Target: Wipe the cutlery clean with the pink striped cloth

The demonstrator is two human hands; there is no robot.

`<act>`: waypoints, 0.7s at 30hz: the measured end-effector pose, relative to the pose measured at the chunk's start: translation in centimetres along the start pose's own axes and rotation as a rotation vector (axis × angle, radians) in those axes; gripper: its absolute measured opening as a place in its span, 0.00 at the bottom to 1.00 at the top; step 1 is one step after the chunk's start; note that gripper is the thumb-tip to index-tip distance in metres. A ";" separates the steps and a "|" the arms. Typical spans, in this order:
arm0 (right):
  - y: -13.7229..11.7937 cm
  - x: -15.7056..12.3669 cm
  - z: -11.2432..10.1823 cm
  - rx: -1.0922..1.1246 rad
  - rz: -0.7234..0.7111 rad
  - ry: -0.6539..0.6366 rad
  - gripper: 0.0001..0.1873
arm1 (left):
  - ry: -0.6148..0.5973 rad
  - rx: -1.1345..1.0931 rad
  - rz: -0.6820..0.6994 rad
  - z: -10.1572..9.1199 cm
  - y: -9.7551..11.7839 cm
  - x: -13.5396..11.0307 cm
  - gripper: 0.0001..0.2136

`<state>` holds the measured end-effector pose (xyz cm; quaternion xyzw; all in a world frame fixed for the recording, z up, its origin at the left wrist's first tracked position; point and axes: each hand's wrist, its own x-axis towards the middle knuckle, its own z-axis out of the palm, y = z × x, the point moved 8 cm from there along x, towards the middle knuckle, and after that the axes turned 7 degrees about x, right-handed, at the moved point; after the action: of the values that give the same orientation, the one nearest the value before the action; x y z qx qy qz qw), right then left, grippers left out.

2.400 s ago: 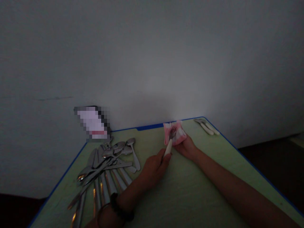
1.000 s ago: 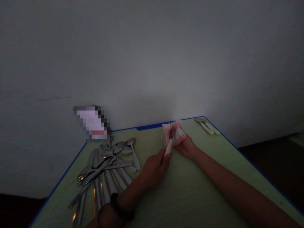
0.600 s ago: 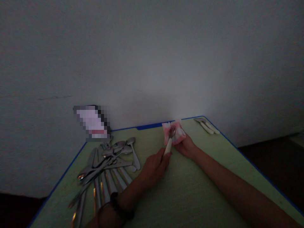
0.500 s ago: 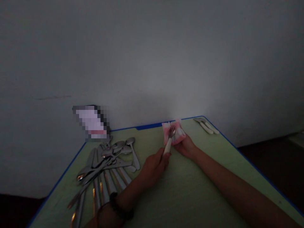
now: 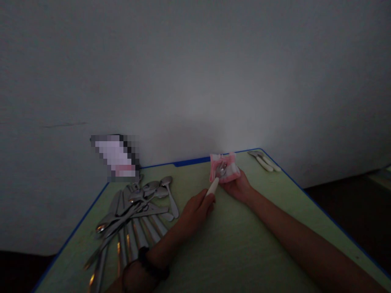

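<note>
A fork [image 5: 213,186] with a pale handle is gripped in my left hand [image 5: 197,209], its tines up over a cloth. That pink and white cloth [image 5: 232,174] lies spread on my right hand [image 5: 238,188], whose fingers are mostly hidden underneath it. The metal head of the fork rests on or just above the cloth; I cannot tell which. Left of my left hand, a pile of metal cutlery [image 5: 134,215] covers part of the table, with spoons, forks and long handles overlapping.
Two utensils with pale handles [image 5: 265,163] lie at the far right corner of the green, blue-edged table [image 5: 244,244]. A blurred-out phone-like device [image 5: 114,156] leans at the back left. Behind the table stands a grey wall [image 5: 195,81].
The fork's head has shifted slightly on the cloth and its handle tilts more to the side. The cloth now lies more open around the tines. Both hands keep their hold.
</note>
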<state>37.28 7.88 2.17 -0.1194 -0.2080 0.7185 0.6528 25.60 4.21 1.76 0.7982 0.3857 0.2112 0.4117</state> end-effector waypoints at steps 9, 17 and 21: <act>0.2 -0.1 -1.0 -0.028 -0.002 0.110 0.13 | 0.022 -0.040 0.002 -0.5 0.8 -0.2 0.17; 0.2 -0.1 -1.3 0.032 -0.013 0.118 0.12 | 0.021 -0.009 -0.005 -0.4 0.6 -0.1 0.14; 0.4 0.0 -1.1 -0.051 0.006 0.102 0.12 | -0.002 0.019 0.037 -0.2 0.6 -0.2 0.12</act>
<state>37.44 7.96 1.00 -0.1732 -0.1922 0.7081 0.6570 25.65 3.93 2.33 0.8093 0.3726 0.2141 0.4005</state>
